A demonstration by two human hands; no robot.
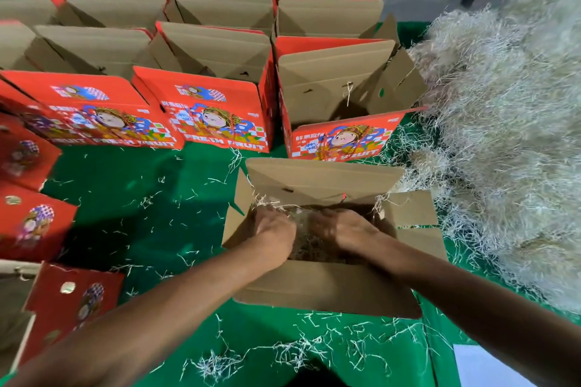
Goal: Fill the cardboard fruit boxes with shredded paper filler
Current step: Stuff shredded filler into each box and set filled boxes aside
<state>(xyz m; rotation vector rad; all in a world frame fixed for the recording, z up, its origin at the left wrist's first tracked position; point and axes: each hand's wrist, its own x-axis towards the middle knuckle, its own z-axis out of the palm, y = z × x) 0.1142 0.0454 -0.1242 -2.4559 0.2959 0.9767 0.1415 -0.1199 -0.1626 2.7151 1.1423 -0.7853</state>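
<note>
An open cardboard fruit box stands in front of me on the green cloth, flaps spread. Both my hands are down inside it. My left hand and my right hand lie on the shredded paper filler at the box's bottom, fingers pointing away from me and partly blurred. I cannot tell whether the fingers curl round any paper. A big heap of pale shredded paper lies to the right of the box.
Rows of open red printed fruit boxes stand behind, with one just beyond my box. More red boxes lie at the left. Loose paper strands litter the green cloth. A white sheet shows at the bottom right.
</note>
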